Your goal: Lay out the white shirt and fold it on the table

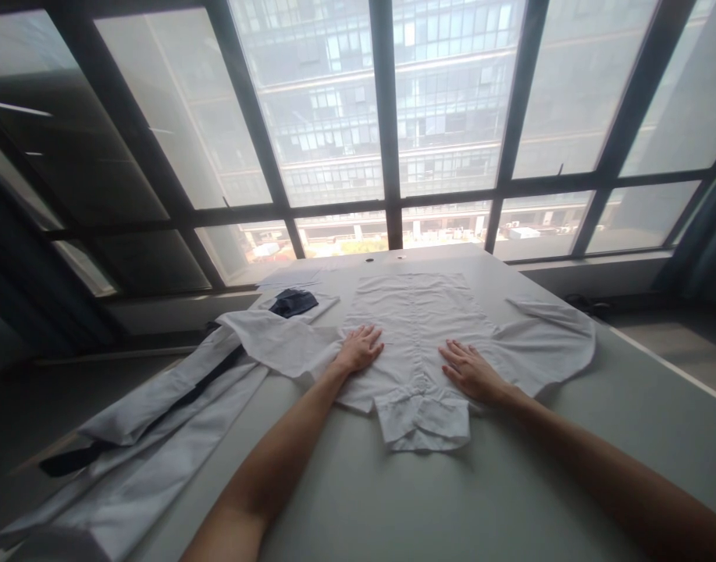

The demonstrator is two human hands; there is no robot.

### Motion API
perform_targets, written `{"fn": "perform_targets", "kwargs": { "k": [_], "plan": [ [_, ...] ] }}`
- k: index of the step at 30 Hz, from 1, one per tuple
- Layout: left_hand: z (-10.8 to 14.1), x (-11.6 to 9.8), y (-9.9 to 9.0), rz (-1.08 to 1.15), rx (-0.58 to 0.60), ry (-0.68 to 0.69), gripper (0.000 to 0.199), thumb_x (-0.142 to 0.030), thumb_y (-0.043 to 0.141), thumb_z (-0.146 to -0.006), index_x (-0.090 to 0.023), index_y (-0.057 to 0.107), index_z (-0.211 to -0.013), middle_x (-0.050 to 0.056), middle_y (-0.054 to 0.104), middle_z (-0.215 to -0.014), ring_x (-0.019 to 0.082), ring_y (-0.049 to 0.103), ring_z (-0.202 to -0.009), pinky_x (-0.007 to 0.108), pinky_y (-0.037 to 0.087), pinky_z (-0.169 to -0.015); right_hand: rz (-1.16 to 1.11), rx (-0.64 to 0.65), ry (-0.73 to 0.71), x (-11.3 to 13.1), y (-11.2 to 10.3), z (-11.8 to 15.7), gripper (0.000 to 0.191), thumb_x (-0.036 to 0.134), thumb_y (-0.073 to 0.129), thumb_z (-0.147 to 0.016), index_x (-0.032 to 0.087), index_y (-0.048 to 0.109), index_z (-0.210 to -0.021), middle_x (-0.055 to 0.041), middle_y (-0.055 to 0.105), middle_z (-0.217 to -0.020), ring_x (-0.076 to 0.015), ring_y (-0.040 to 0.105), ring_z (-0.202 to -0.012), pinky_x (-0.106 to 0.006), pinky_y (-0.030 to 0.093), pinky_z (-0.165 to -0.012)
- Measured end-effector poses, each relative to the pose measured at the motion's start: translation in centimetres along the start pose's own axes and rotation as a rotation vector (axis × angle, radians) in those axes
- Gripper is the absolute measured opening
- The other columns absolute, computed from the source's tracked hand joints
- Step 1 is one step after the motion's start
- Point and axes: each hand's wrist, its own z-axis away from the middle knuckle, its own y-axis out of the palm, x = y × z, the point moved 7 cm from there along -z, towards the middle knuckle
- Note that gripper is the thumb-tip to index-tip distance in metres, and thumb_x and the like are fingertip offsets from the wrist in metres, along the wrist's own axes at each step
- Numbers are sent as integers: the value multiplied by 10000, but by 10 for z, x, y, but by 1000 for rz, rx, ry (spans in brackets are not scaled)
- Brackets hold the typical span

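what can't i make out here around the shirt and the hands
Head view: the parts of the white shirt beneath the left hand and right hand, covered by those hands.
Head view: the shirt's underside, hidden against the table.
Head view: the near end of the heaped pale cloth, cut off by the bottom edge.
Head view: what the dark cloth is, too small and bunched.

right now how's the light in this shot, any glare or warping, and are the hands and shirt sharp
Head view: strong backlight from the windows, with the scene outside washed out; head view: the dark window frames splay outward, probably wide-lens stretch; head view: the white shirt, left hand and right hand readable but slightly soft, the near tabletop dimmer.
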Motion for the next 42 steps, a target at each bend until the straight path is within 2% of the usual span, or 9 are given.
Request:
{"fn": "perform_targets", "kwargs": {
  "k": [3, 7, 10, 13, 20, 25, 32, 36, 42],
  "plan": [
    [5, -15, -14, -5, -131, -8, 497, -445, 450, -1037, -245, 533, -1483, 112, 410, -1623, 348, 303, -1526, 590, 293, -1216, 72, 18, 1, 3, -1, 0, 556, 412, 481, -1003, 225, 506, -1526, -141, 357, -1649, -316, 248, -1559, -540, 132, -1254],
    [18, -58, -26, 0, -356, 42, 459, -408, 377, -1073, -208, 565, -1441, 117, 472, -1579, 312, 341, -1510, 529, 327, -1219, 180, 55, -2, 9, -2, 2, 586, 429, 426, -1026, 174, 466, -1552, -169, 335, -1654, -313, 244, -1560, -529, 157, -1253],
    [20, -91, -8, 9, -272, 187, 443, -420, 413, -1069, -215, 574, -1427, 119, 499, -1556, 307, 377, -1494, 527, 369, -1194, 242, 71, -3, 12, -4, 2, 596, 422, 396, -1037, 150, 441, -1566, -183, 317, -1659, -308, 237, -1563, -529, 172, -1252],
    [19, -102, 8, 39, -177, 284, 417, -407, 440, -1063, -244, 584, -1419, 113, 509, -1548, 303, 401, -1484, 547, 382, -1186, 270, 82, -1, 13, -3, 2, 598, 420, 388, -1039, 149, 435, -1570, -183, 314, -1660, -303, 233, -1565, -521, 180, -1254],
    [12, -76, -1, 222, -313, 119, 402, -311, 455, -1047, -163, 610, -1388, 153, 514, -1539, 284, 418, -1476, 488, 369, -1215, 266, 76, 7, 8, -1, 1, 590, 426, 396, -1038, 169, 443, -1568, -172, 320, -1661, -304, 236, -1564, -521, 180, -1254],
    [13, -74, -3, 226, -297, 44, 400, -288, 470, -1038, -150, 615, -1384, 137, 512, -1545, 267, 408, -1480, 434, 346, -1229, 252, 68, 0, 9, -2, 2, 587, 427, 403, -1037, 175, 448, -1565, -173, 324, -1658, -305, 245, -1561, -520, 190, -1250],
    [14, -45, -1, 13, -182, -162, 507, -477, 344, -1080, -213, 556, -1458, 146, 429, -1605, 374, 315, -1514, 649, 267, -1198, 248, 63, -1, 8, -3, 1, 588, 423, 413, -1031, 167, 458, -1559, -180, 329, -1653, -312, 258, -1556, -530, 203, -1246],
    [11, -22, 2, -27, -146, -261, 587, -540, 262, -1078, -209, 536, -1478, 155, 404, -1618, 377, 308, -1514, 644, 255, -1200, 249, 72, -3, 9, -2, 1, 595, 425, 399, -1035, 152, 453, -1560, -178, 324, -1656, -306, 252, -1558, -519, 192, -1251],
    [8, -20, 8, -61, -128, -259, 605, -556, 256, -1074, -211, 506, -1504, 151, 366, -1641, 369, 271, -1529, 643, 227, -1207, 235, 76, 4, 10, -3, 2, 588, 424, 402, -1035, 165, 453, -1560, -170, 321, -1660, -286, 240, -1564, -499, 172, -1258]
  ]
}}
